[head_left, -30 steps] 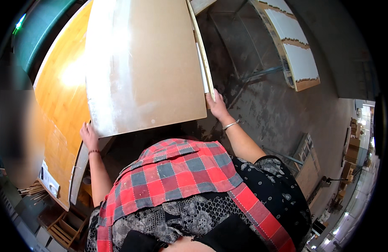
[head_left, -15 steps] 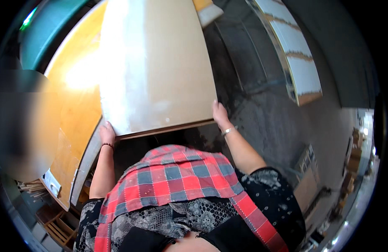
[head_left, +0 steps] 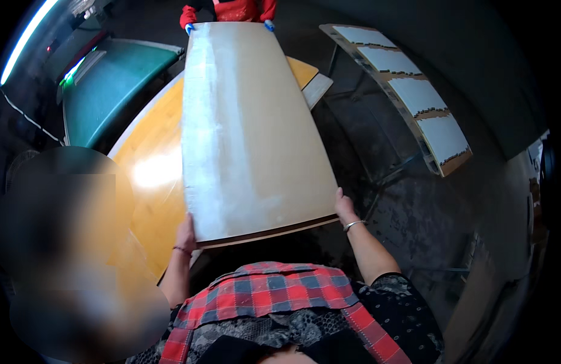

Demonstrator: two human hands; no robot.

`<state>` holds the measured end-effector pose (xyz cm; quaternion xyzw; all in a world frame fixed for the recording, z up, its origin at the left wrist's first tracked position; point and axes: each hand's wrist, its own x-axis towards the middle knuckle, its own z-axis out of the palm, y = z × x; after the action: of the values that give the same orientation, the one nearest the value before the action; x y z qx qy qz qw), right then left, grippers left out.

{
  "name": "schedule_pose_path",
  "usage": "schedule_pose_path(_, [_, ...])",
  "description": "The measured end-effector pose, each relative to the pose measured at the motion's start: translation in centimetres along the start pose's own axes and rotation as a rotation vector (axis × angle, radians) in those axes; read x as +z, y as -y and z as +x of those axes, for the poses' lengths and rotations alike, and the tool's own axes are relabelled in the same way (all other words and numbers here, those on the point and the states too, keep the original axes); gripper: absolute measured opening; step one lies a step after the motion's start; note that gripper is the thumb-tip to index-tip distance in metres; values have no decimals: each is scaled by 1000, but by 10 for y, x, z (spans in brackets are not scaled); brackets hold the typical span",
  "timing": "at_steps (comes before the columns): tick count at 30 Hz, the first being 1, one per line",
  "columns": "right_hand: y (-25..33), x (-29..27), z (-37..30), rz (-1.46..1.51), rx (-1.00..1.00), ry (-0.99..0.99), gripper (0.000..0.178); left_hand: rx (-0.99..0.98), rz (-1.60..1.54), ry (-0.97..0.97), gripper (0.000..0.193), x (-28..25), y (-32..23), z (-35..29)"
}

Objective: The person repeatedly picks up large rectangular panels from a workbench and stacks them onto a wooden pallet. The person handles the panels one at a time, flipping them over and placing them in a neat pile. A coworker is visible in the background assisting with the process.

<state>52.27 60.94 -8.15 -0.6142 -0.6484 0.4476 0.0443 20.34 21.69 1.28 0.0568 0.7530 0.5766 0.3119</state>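
Workshop with a dark concrete floor [head_left: 408, 200]. An orange-yellow wooden tabletop [head_left: 153, 194] is lying on the left, a green-topped bench [head_left: 110, 91] is sitting far left, and a rack of white panels [head_left: 414, 97] is standing far right. A long pale beige laminated board [head_left: 250, 127] is lying flat over the tabletop, overhanging to the right. The left hand [head_left: 186, 232] is gripping its near-left corner and the right hand [head_left: 345, 207] its near-right corner, fingers clamped on the edge. A person in red sleeves with blue gloves [head_left: 189, 27] is holding the far end.
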Motion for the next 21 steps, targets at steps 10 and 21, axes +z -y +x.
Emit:
schedule_pose_path(10, [103, 233, -138, 1253, -187, 866, 51, 901, 654, 432, 43, 56, -374, -207])
schedule_pose_path(21, [29, 162, -128, 2188, 116, 1199, 46, 1409, 2045, 1232, 22, 578, -166, -132])
